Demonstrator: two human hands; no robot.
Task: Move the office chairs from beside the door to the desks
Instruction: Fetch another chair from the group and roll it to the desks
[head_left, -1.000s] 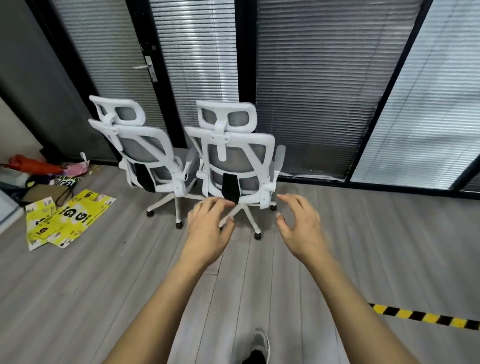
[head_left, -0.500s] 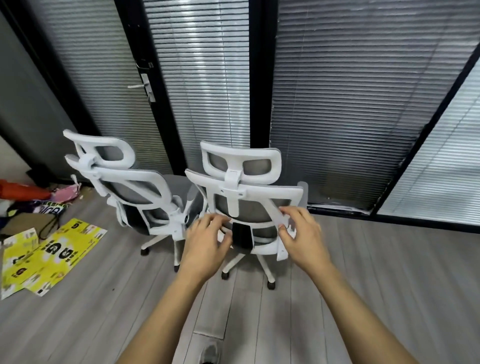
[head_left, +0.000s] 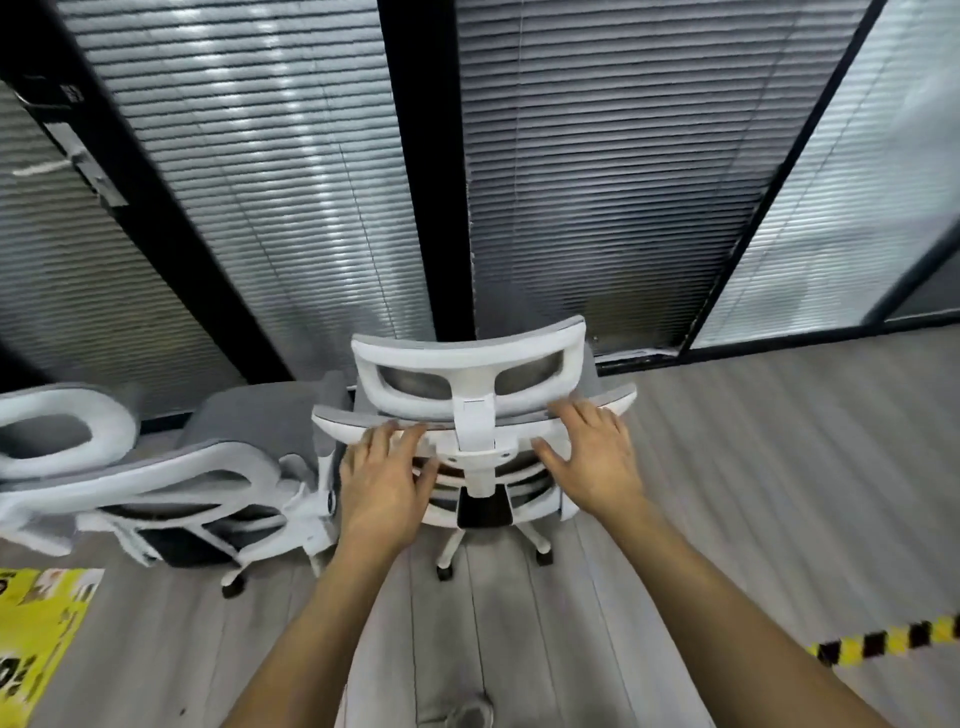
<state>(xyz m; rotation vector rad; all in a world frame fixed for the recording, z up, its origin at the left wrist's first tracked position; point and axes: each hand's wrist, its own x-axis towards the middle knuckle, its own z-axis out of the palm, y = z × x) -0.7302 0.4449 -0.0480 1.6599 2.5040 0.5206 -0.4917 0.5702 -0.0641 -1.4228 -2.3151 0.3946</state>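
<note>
Chairs: two, both white-framed with grey mesh, backs toward the camera, standing on the grey plank floor (head_left: 727, 493) close to the glass wall with its blinds. Near chair (head_left: 467, 364) is centre frame, directly in front of a black wall post (head_left: 426, 156). Second chair (head_left: 171, 483) sits just beside it on the left, blurred and angled away, on the side of the door (head_left: 62, 291). One lever handle (head_left: 41, 167) shows on that door at upper left. Headrests: two, one per chair. Hands: two, both on the near chair's backrest top rail, one on each side of the white headrest stem (head_left: 475, 431). Left hand (head_left: 384, 483) has straight, spread fingers with the tips touching the rail and the thumb out to the side, wrapped round nothing. Right hand (head_left: 592, 462) lies with four fingers over the rail and the thumb along its near face; cannot tell if it is clamped on or just resting. Castors in view: two under the near chair, one under the second chair, the others hidden. Floor extras: one yellow printed sheet (head_left: 36, 623) at the lower left edge, one strip of yellow-black tape (head_left: 893, 640) at lower right, one blurred shoe tip (head_left: 467, 717) at bottom centre between the forearms.
</note>
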